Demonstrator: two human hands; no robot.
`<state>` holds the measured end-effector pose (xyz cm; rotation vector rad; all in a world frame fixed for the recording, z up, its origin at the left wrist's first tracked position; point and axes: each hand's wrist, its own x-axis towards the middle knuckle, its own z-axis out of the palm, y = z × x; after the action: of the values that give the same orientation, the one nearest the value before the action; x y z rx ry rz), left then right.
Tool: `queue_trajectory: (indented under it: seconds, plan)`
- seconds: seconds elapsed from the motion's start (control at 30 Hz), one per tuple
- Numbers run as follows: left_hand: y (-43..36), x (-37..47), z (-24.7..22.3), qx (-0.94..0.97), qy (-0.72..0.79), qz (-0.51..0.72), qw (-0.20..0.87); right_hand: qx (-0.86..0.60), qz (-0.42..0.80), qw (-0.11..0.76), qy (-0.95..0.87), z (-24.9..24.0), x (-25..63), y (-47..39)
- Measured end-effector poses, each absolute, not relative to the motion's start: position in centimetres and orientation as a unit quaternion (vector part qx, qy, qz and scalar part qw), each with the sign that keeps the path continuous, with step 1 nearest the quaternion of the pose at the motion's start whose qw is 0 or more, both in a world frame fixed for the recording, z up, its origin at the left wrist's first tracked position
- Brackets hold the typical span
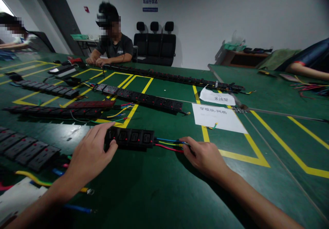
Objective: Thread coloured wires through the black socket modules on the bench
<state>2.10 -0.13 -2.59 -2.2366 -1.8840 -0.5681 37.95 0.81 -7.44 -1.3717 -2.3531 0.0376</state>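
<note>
A short black socket strip (135,138) with small red dots lies in front of me on the green table. My left hand (94,147) grips its left end, thumb on the near side and fingers over the far side, covering that end. Blue, yellow-green and red wires (167,144) run out of the strip's right end. Around their tips my right hand (202,152) is closed in a pinch. The wire ends are partly hidden by its fingers.
Other socket strips (141,97) lie beyond and to the left. Loose wires with ring terminals (77,188) are at the near left. Printed paper sheets (218,119) lie right of centre. Across the table a person (115,44) handles a long strip (180,77); others sit at both sides.
</note>
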Motion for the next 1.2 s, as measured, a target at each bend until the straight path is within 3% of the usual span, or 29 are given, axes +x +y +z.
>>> queue_trajectory:
  seconds: [0.7, 1.2]
  plan:
    - [-0.1, 2.2, -2.4, -0.757, -0.621, -0.195, 0.064, -0.493, 0.012, 0.206, -0.846, -7.4, 38.0, 0.8]
    - [0.8, -1.2, -1.5, -0.852, -0.506, -0.125, 0.049, -0.493, 0.016, 0.206, -0.845, -7.5, 38.1, 0.8]
